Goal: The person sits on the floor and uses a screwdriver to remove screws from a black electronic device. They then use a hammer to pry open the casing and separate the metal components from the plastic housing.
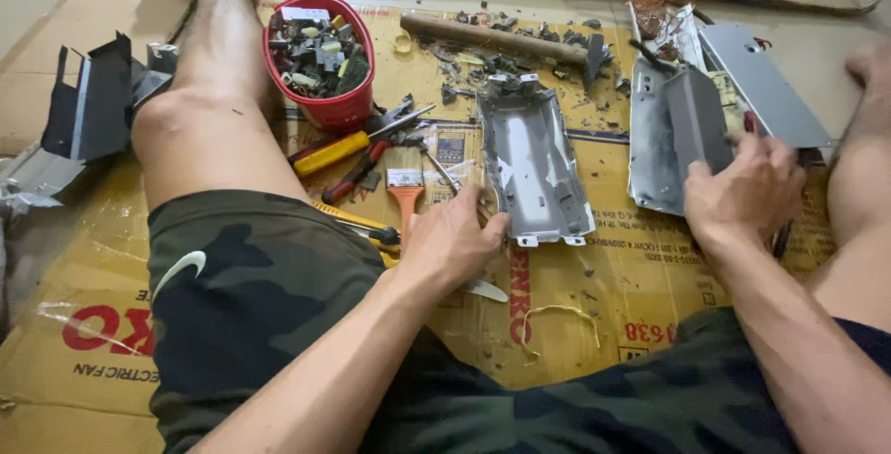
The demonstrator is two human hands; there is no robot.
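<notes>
Seated on flattened cardboard [575,296], we work two hands among stripped appliance parts, with the open metal casing tray [535,168] at the centre as our landmark. Our left hand [452,242] rests just left of the tray's near corner, fingers curled loosely together with the fingertips touching its edge; whether it pinches anything we cannot tell. Our right hand [742,192] lies well to the right of the tray, fingers bent and pressed onto the near edge of a grey folded metal housing [673,134], one of at least two sheet-metal pieces there, the other a flat grey panel [766,87] beyond it. Left of the tray we count one orange-handled brush [406,196], one yellow-handled screwdriver [339,149] and one pair of red-handled pliers [357,174], lying close together. Farther left and beyond stands one red bucket [334,110] filled with small electronic components. Beyond the tray lies one wooden-handled hammer [501,38] amid scattered debris. A tangle of copper wire [650,6] sits beyond the housing. Our bare left leg [209,110] stretches past the bucket, screening the cardboard behind it, and black metal scrap [93,97] lies far left of the leg.
</notes>
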